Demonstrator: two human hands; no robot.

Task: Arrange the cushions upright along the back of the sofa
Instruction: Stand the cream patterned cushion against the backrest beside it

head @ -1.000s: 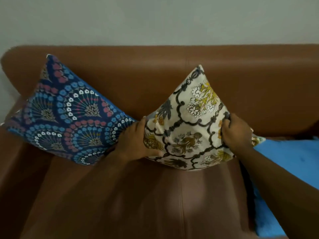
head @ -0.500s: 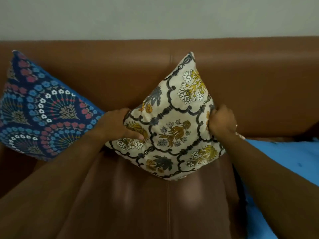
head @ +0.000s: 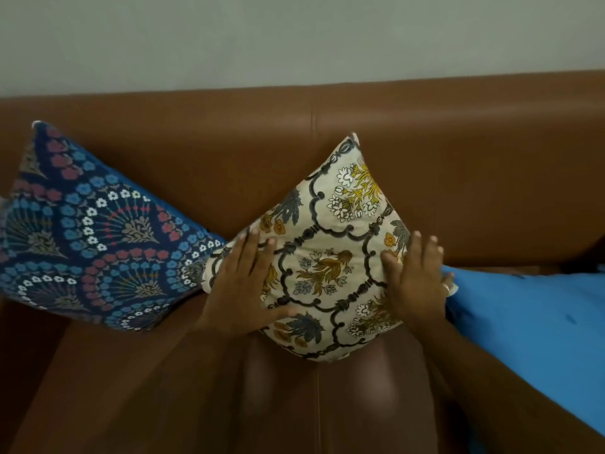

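A cream cushion (head: 330, 257) with a grey lattice and yellow flowers stands on one corner against the brown sofa back (head: 458, 178), at the middle seam. My left hand (head: 244, 283) lies flat on its left side, fingers spread. My right hand (head: 415, 280) rests flat on its right edge, fingers apart. A dark blue cushion (head: 88, 237) with fan and flower patterns leans against the back on the left, its right corner touching the cream cushion.
A bright blue fabric item (head: 530, 332) lies on the seat at the right, its edge behind my right hand. The brown seat (head: 131, 388) stretches below the cushions. A pale wall (head: 294, 37) rises behind the sofa.
Both hands have let go of the cream cushion's side corners and now lie open and flat on its face. The cushion has settled lower against the back.
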